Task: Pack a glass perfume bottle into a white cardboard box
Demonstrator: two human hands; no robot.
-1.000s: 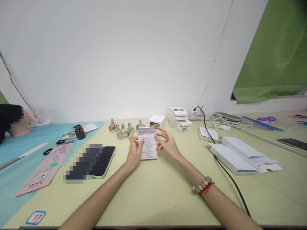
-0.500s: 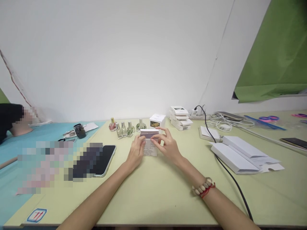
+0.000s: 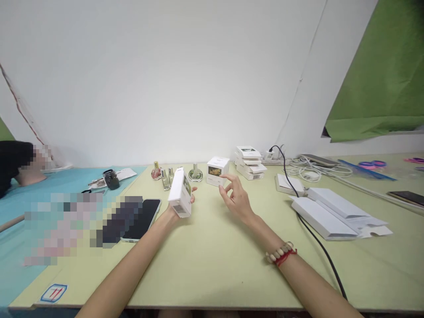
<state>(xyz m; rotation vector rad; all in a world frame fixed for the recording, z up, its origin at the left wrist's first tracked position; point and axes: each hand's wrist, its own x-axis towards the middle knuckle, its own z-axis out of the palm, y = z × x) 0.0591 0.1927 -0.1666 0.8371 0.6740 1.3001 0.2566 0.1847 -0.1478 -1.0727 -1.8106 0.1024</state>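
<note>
My left hand (image 3: 172, 214) is closed around a small white box (image 3: 179, 192) with a green picture on one face and a barcode at its near end. The box is tilted up, and its bulk hides most of the fingers and one perfume bottle behind. My right hand (image 3: 237, 201) holds nothing, its fingers apart and bent over the table. Just beyond its fingertips stands a white box with a yellow picture (image 3: 217, 172). Near the wall are a round green perfume bottle (image 3: 195, 173), slim clear bottles (image 3: 165, 181) and a reddish bottle (image 3: 156, 171).
Stacked white boxes (image 3: 250, 163) stand by the wall. Flattened white cartons (image 3: 326, 216), a black cable (image 3: 318, 240) and coiled white cables (image 3: 303, 170) lie right. Left are a phone (image 3: 145, 218) and a dark jar (image 3: 111, 179) on blue cloth (image 3: 76, 179).
The white box has left my right hand's fingers and swung left and turned in my left hand, showing its picture face. My right hand has opened slightly and stays about where it was.
</note>
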